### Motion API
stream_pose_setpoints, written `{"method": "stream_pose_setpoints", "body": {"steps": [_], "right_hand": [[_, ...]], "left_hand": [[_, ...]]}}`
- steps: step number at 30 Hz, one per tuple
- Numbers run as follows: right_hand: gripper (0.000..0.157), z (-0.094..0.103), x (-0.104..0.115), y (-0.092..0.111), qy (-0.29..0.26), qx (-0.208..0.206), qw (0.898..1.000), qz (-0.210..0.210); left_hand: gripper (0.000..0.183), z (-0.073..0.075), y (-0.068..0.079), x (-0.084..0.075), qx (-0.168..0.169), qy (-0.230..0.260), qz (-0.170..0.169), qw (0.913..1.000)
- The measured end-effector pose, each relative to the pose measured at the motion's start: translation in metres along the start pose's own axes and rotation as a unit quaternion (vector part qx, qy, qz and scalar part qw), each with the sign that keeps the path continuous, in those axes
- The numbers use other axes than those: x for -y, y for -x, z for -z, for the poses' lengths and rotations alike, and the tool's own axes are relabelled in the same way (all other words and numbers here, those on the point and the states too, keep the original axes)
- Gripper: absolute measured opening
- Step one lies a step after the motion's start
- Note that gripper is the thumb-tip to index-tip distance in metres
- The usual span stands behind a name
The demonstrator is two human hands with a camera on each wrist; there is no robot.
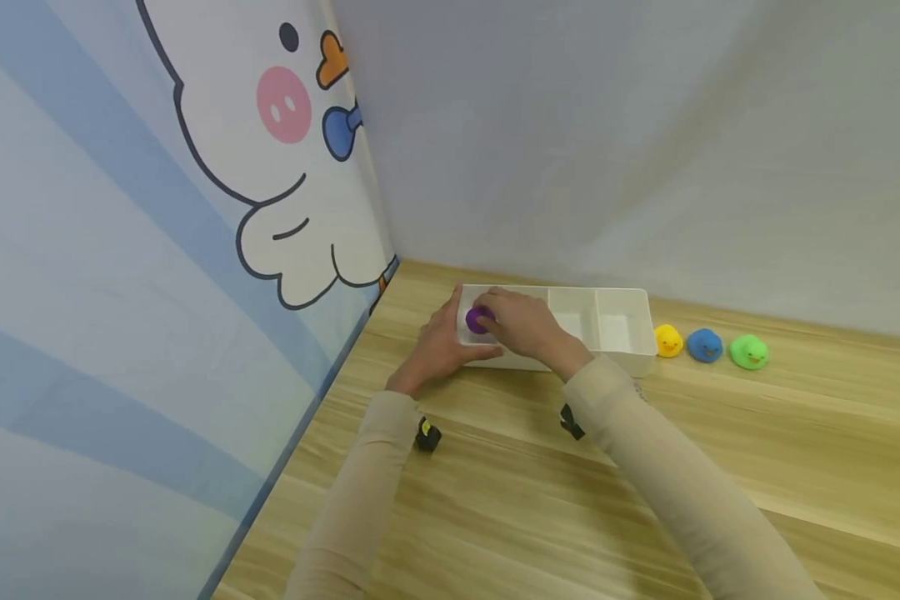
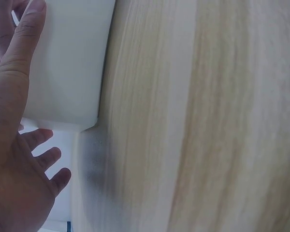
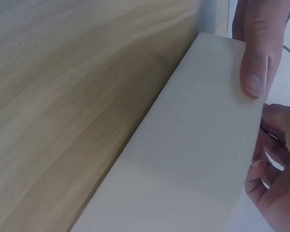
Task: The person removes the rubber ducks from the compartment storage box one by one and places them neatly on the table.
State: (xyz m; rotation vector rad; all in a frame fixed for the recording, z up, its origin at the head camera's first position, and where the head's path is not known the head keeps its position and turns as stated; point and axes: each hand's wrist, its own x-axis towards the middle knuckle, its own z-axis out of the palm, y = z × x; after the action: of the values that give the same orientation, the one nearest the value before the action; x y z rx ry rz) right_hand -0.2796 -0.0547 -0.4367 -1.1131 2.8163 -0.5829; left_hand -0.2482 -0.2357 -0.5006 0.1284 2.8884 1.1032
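Observation:
A long white divided box (image 1: pixel 637 362) rests on the wooden table against the left end of the workspace. My left hand (image 1: pixel 441 342) grips the box's left end, its thumb along the front wall and its fingers round the end. In the left wrist view that thumb lies over the pale front wall (image 2: pixel 70 63). My right hand (image 1: pixel 528 323) reaches into the leftmost compartment and pinches a round purple object (image 1: pixel 477 320) between fingertips and thumb. Fingers cover part of this object. In the right wrist view, the right hand (image 3: pixel 280 179) is just beyond the box rim.
To the right of the box stand a yellow toy duck (image 1: pixel 668 341), a blue toy duck (image 1: pixel 705 345) and a green toy duck (image 1: pixel 748 352) in a row. A printed cartoon wall (image 1: pixel 195 333) borders the table (image 1: pixel 495 500) on the left; a pale curtain (image 1: pixel 645 150) hangs behind.

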Motion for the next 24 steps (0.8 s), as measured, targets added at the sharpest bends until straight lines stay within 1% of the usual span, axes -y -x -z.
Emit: {"method": "stream_pose_setpoints", "body": {"steps": [8,15,17,19,24], "right_hand": [[0.031,0.005,0.002,0.006,-0.002,-0.012,1.0,0.009],[0.028,0.015,0.001,0.013,-0.009,-0.029,1.0,-0.001],[0.027,0.016,0.001,0.014,-0.006,-0.032,0.999,0.002],[0.027,0.016,0.001,0.014,0.001,-0.028,1.0,0.01],[0.029,0.012,0.0,0.015,0.017,-0.003,0.999,0.028]], "left_hand": [[0.131,0.001,0.001,-0.001,-0.005,0.0,0.004,1.0],[0.132,0.001,0.0,0.0,-0.016,0.012,-0.004,0.9998],[0.132,0.001,0.0,0.0,-0.018,0.014,-0.002,0.9997],[0.131,0.002,0.001,-0.001,-0.016,0.015,0.0,0.9998],[0.13,0.001,0.002,-0.005,-0.005,0.008,-0.001,1.0]]}}
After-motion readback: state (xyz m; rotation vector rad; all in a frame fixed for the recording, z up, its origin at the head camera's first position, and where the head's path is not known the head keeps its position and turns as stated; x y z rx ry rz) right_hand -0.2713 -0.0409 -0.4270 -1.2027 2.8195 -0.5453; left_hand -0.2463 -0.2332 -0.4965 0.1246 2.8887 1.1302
